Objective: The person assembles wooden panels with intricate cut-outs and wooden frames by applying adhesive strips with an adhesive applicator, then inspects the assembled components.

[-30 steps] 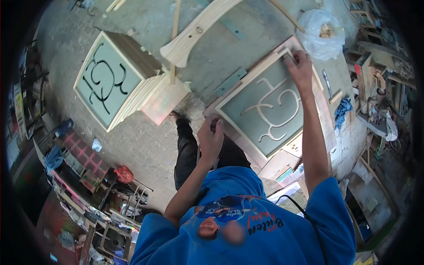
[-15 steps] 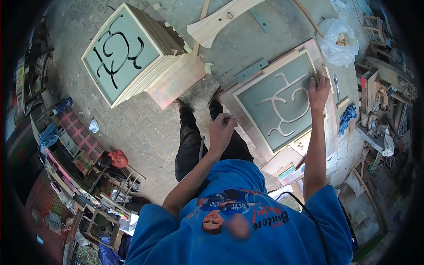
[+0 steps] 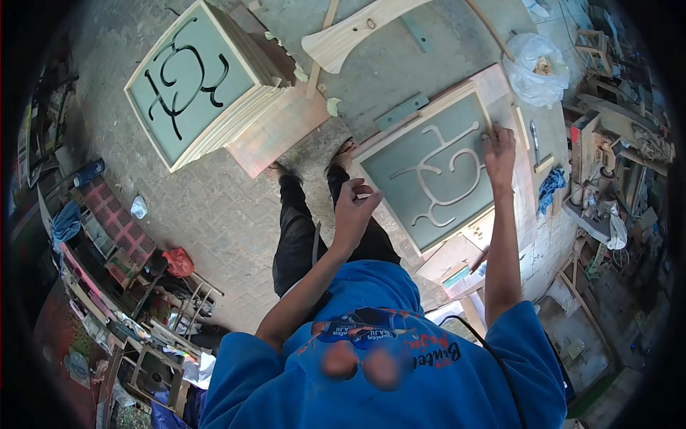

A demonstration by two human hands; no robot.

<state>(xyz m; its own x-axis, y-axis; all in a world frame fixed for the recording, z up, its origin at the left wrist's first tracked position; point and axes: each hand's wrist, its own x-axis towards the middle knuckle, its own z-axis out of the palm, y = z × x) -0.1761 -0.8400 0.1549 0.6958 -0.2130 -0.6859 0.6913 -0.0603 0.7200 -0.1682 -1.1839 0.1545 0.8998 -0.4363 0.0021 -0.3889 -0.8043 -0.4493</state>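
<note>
A square framed panel (image 3: 400, 182), grey-green with a pale curved wooden motif, lies on a pinkish board (image 3: 520, 214). My right hand (image 3: 499, 151) grips the panel's wooden frame at its far right edge, arm stretched out. My left hand (image 3: 354, 207) hovers just off the panel's near left corner, above my legs. Its fingers are apart and hold nothing I can see.
A stack of similar panels (image 3: 189, 79) with a black motif stands at the upper left on the brick floor. A curved wooden piece (image 3: 357, 32), a plastic bag (image 3: 536, 68), a metal tool (image 3: 534, 139) and a blue cloth (image 3: 554, 187) surround the board. Cluttered shelves (image 3: 121, 236) line the left.
My left hand has lifted off the panel's near corner and opened. My right hand slid from the far corner down along the right edge. The view shifted slightly.
</note>
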